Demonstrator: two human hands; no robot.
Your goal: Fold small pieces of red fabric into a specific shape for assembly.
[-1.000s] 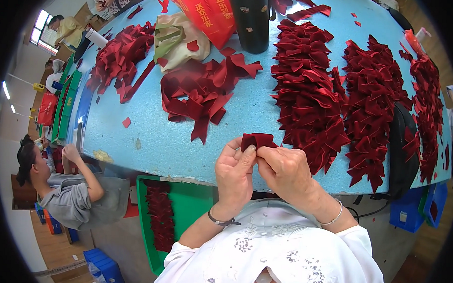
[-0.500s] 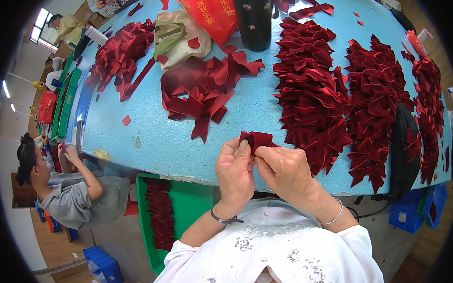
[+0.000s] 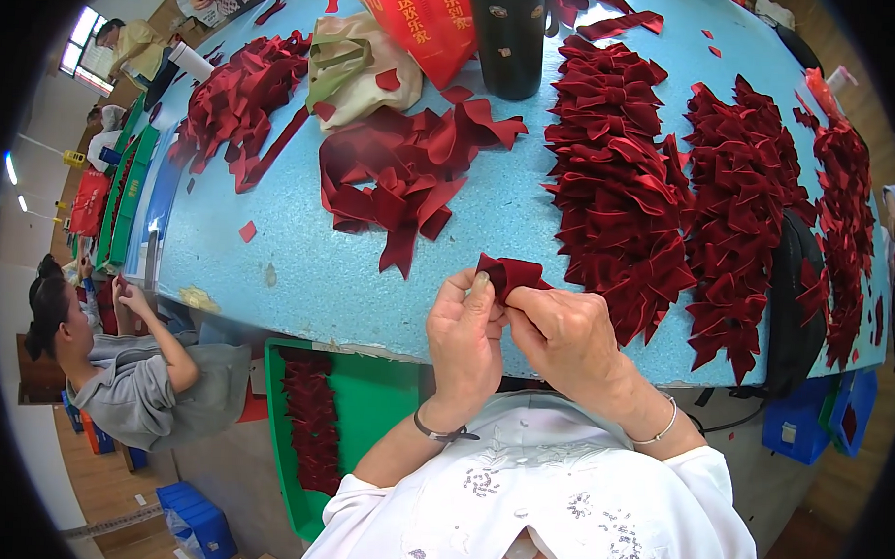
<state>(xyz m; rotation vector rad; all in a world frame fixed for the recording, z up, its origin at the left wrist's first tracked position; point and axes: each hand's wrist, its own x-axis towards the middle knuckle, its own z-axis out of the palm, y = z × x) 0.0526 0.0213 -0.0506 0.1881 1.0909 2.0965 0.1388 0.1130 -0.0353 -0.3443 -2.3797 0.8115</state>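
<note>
"Left hand [image 3: 467, 329] first: since a second ago its thumb has slid up and slightly left on the dark red ribbon [image 3: 519, 272], while the right hand [image 3: 566, 328] has barely shifted"

"How do the fingers stand now?"

"Narrow, both sets. The left thumb presses the ribbon's left end from the front, other fingers folded behind. The right thumb and forefinger are closed on the other end; their tips are partly hidden, so I cannot tell exactly how they meet"

"So the ribbon is where?"

"Between the two hands, over the near part of the blue table [image 3: 270, 278]"

"And around it?"

"Beyond the fingers, to the left, a tangle of loose ribbon [image 3: 402, 174]; past that, a pale cloth bag [image 3: 381, 55], a red bag [image 3: 417, 27] and a dark cup [image 3: 510, 50]. Right of the fingers, a thick row of bows [image 3: 618, 187], then a second row [image 3: 735, 221], then a black bag [image 3: 790, 306]"

"Nearer than the fingers?"

"Down to their left, a green crate [image 3: 379, 405] holding a line of bows [image 3: 309, 423]. Well left of them, a co-worker [image 3: 158, 393] in grey, hands raised"
</note>
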